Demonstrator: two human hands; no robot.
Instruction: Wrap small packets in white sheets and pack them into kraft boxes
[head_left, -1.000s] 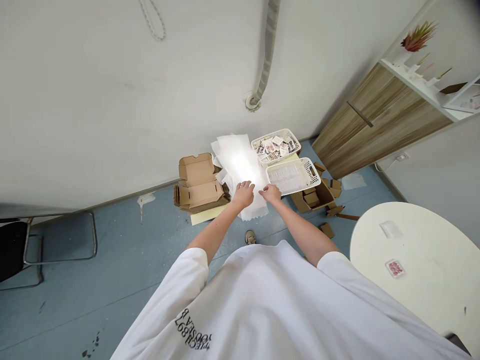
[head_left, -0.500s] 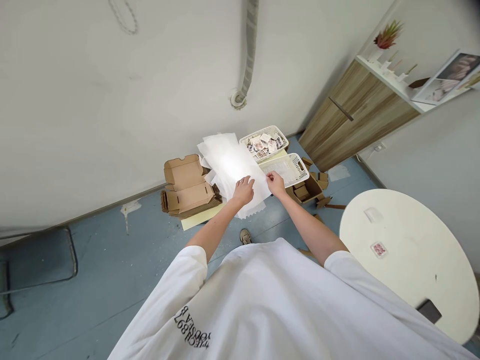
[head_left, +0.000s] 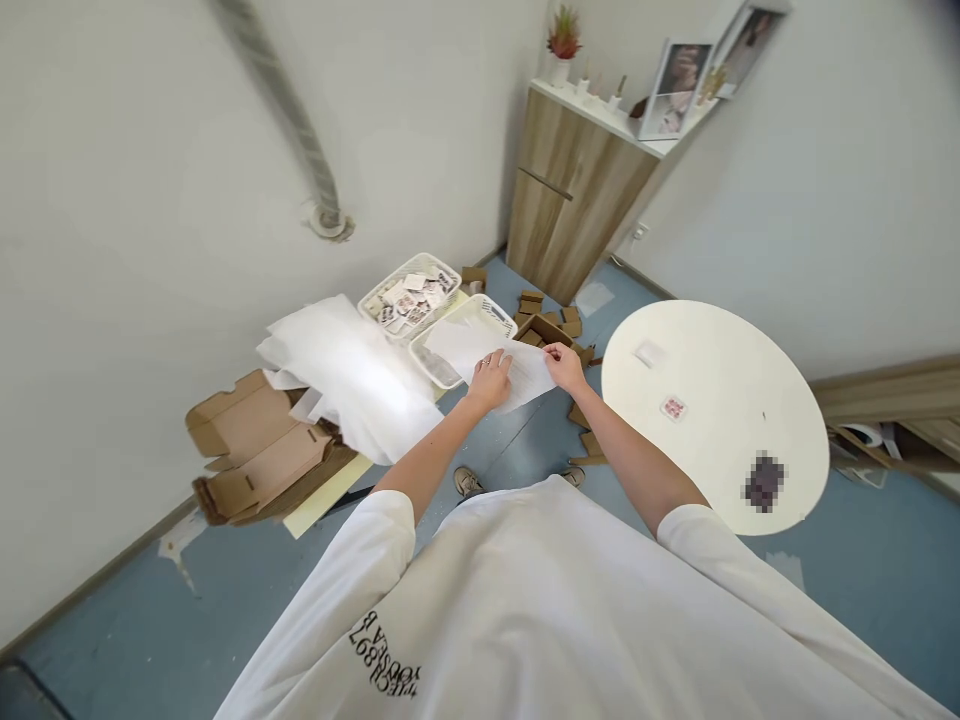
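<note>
A thin white sheet [head_left: 529, 378] is stretched between my two hands, off the pile and in front of the baskets. My right hand [head_left: 566, 366] pinches its right edge between thumb and fingers. Over its left part lies my left hand [head_left: 491, 380], gripping it with the thumb hidden underneath. To the left, a loose stack of similar white sheets [head_left: 352, 370] rests beside flattened brown cardboard boxes [head_left: 262, 450]. The far end of the held sheet overlaps a white plastic basket [head_left: 491, 310].
Another white basket [head_left: 365, 304] holds many small printed packets. Brown cardboard pieces lie around an open carton [head_left: 547, 328] on the floor. On my right stands a round white table [head_left: 712, 370] with a small clear tray [head_left: 673, 407]. A wooden cabinet [head_left: 555, 200] fills the corner.
My view has turned right toward the round table. Both hands have come away from the stack with a single white sheet, carrying it right.
</note>
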